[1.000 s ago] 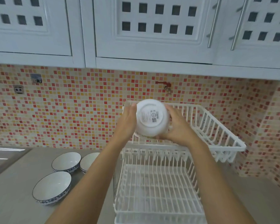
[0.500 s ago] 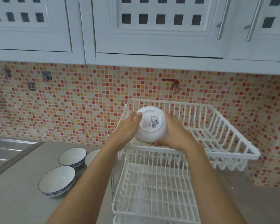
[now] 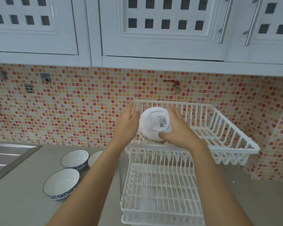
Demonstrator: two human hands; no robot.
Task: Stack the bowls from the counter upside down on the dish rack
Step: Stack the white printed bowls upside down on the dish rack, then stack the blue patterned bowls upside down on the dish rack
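Observation:
A white bowl (image 3: 154,123) with a label on its base is held upside down, tilted, inside the left end of the top tier of the white dish rack (image 3: 227,142). My left hand (image 3: 127,126) grips its left side and my right hand (image 3: 178,129) grips its right side and near rim. Three white bowls with blue patterned rims stand upright on the grey counter to the left: one nearest (image 3: 61,183), one behind it (image 3: 75,159), and a third (image 3: 95,158) partly hidden by my left forearm.
The rack's lower tier (image 3: 160,193) holds nothing. A steel sink (image 3: 5,158) lies at the far left. White wall cabinets (image 3: 153,30) hang above the mosaic tile wall, where a small red tap (image 3: 174,84) sticks out behind the rack.
Both hands have carried the upside-down bowl forward and down into the top tier of the rack. The bowls on the counter have not moved.

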